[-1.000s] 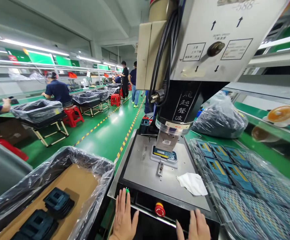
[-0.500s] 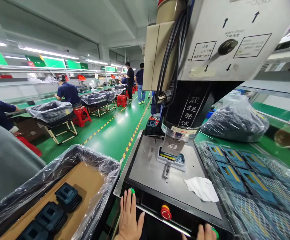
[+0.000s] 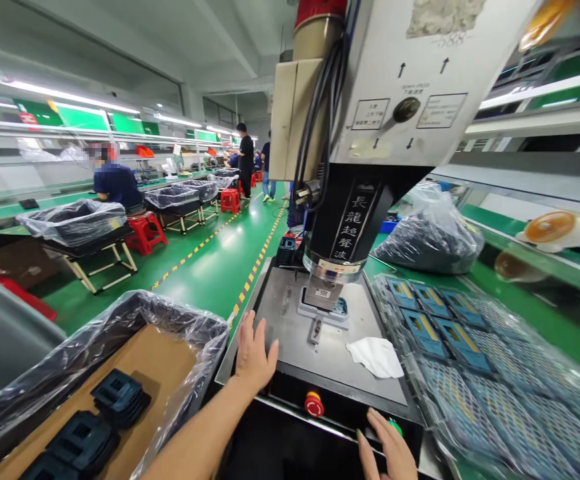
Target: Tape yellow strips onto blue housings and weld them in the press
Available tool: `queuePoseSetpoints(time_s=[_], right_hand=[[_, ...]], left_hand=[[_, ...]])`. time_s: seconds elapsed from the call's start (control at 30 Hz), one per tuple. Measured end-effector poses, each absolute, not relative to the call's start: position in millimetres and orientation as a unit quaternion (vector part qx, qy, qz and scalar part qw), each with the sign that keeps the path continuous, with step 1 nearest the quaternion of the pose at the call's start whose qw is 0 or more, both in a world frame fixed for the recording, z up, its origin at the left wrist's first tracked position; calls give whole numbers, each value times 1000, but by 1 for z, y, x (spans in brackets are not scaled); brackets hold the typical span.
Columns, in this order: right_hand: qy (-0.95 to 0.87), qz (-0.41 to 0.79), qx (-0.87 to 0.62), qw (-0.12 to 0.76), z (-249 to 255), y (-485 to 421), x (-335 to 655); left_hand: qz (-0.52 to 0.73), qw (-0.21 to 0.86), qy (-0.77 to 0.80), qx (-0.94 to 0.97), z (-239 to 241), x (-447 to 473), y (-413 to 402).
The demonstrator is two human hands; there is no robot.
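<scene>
My left hand (image 3: 254, 352) hovers by the left front edge of the press's metal base plate (image 3: 290, 340), fingers spread and holding nothing. My right hand (image 3: 390, 448) is at the front panel beside a green button (image 3: 395, 427), fingers apart; whether it touches the button I cannot tell. Between the hands sits a red emergency stop button (image 3: 314, 404). Under the press, a metal horn (image 3: 323, 293) is down over a dark blue plastic part (image 3: 341, 307) in a light fixture (image 3: 337, 321), hiding most of the part. A crumpled white cloth (image 3: 376, 357) lies on the plate.
On the left stands a plastic-lined bin (image 3: 215, 327) with stacked dark plastic housings (image 3: 120, 398) on cardboard. Clear trays (image 3: 420, 373) of blue parts lie on the right. Behind them is a bag (image 3: 433, 233) of dark pieces. Other people (image 3: 115, 180) are along the far line.
My left hand has lifted off the left green button and moved up over the plate's edge. My right hand's fingers have come off the button's front. The horn now covers more of the part.
</scene>
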State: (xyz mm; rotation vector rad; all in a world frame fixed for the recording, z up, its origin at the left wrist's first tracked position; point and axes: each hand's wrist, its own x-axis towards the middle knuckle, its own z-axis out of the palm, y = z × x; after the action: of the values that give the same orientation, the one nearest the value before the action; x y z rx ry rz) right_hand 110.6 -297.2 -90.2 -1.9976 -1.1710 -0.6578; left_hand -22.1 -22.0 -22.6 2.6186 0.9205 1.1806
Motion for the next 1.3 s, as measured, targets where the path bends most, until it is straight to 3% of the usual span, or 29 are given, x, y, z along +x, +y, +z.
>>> queuePoseSetpoints(time_s=[0.17, 0.5, 1.03, 1.3], right_hand=[[-475, -249, -755, 377, -48, -282, 124], [-479, -134, -802, 331, 4, -200, 201], [-392, -100, -883, 236, 0, -119, 253], [-445, -112, -863, 213, -6, -109, 262]], left_hand=[[329, 75, 351, 873, -23, -1, -3], [292, 91, 369, 878, -34, 5, -3], [271, 70, 378, 883, -32, 6, -3], [272, 76, 376, 882, -32, 7, -2]])
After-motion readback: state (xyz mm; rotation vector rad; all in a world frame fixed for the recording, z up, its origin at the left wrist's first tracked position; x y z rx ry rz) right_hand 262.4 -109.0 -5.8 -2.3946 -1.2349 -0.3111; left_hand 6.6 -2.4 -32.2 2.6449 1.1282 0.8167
